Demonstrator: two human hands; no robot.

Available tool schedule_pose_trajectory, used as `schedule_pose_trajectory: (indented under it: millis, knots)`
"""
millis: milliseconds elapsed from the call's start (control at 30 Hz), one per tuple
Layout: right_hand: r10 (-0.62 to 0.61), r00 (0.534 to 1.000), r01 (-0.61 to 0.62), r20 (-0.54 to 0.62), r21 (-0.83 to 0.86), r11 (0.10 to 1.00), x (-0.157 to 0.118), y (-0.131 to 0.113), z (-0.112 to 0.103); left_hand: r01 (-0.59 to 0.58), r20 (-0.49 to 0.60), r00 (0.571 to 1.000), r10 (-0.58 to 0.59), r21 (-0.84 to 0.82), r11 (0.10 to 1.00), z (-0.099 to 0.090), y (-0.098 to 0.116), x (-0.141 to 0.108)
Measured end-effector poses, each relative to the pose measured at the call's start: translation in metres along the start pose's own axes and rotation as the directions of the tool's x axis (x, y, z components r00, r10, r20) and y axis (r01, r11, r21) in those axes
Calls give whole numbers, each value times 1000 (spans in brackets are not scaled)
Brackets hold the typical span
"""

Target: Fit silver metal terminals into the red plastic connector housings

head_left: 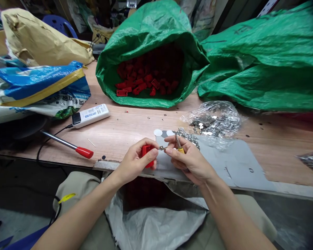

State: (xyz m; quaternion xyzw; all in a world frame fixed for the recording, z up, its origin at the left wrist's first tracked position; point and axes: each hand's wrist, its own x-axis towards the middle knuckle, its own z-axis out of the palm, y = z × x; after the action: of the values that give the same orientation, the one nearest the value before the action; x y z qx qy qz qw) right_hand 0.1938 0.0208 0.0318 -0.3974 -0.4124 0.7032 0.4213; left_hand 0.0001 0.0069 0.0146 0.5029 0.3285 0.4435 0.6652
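My left hand (135,158) is closed around a red plastic piece (146,152), just above the front edge of the table. Between the fingertips of both hands is a small metal clip (161,148), pinched on its right side by my right hand (191,159). A thin tool with a yellow handle (181,150) also sits in the right hand, its metal shaft pointing up; its tip is too small to tell. Behind the right hand lies a pile of small shiny metal parts (189,137) on a grey mat (240,163).
A green sack (151,21) opens toward me with many red pieces (139,83) inside. Right of it are another green sack (263,59) and a clear bag of metal parts (216,119). A red-tipped lever (85,152) and a white device (91,115) are left. A grey sack (156,225) hangs open below.
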Motion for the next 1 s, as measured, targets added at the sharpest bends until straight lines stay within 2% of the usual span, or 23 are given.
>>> schedule_pose_trajectory:
  millis: [100,233,333,600,733,833,933,1000]
  knots:
    - [-84,996,81,-33,-92,993,-2,-1,-5,-147,8,989,147,32,989,-3,-4,0]
    - [-205,977,180,-50,-310,934,-5,1,-3,-359,-6,928,373,254,898,-3,-8,-2]
    - [-250,968,214,-31,-422,881,-5,5,1,-394,4,911,412,300,869,-2,-10,-3]
    - [-287,958,247,-1,-506,826,-10,5,6,-482,86,873,480,301,823,-3,-11,-1]
    - [-275,961,236,-4,-501,832,-9,2,5,-484,102,873,476,293,825,-3,-15,-1]
    - [-197,980,176,-1,-449,876,-6,1,1,-493,133,869,476,307,814,-1,-17,-2]
    - [64,996,-45,63,-271,961,-4,-1,-5,-520,154,853,498,313,795,3,-17,-3]
    - [250,953,-224,173,-156,962,-4,-4,-8,-543,146,839,524,285,790,6,-15,-4]
